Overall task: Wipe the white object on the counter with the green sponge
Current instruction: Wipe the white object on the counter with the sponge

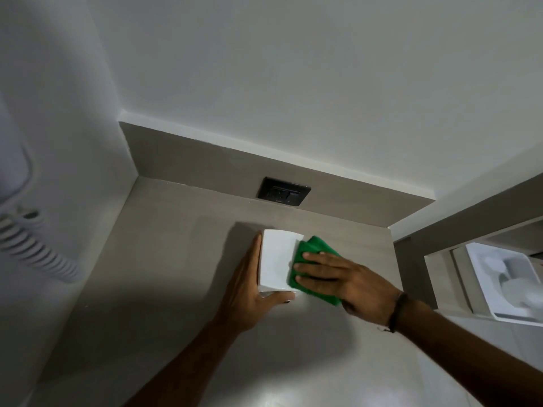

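Observation:
A white box-shaped object [276, 259] stands on the grey counter [176, 259] in the middle of the view. My left hand [249, 286] holds it, palm flat against its left side and thumb along its near edge. My right hand [338, 277] presses a folded green sponge [311, 248] flat against the object's right side, fingers spread over the sponge. Most of the sponge is hidden under those fingers. A dark band circles my right wrist.
A black wall socket [283, 191] sits in the grey backsplash just behind the object. A white wall phone with a coiled cord [35, 245] hangs at the left. At the right, a white basin [511, 283] lies below the counter's edge.

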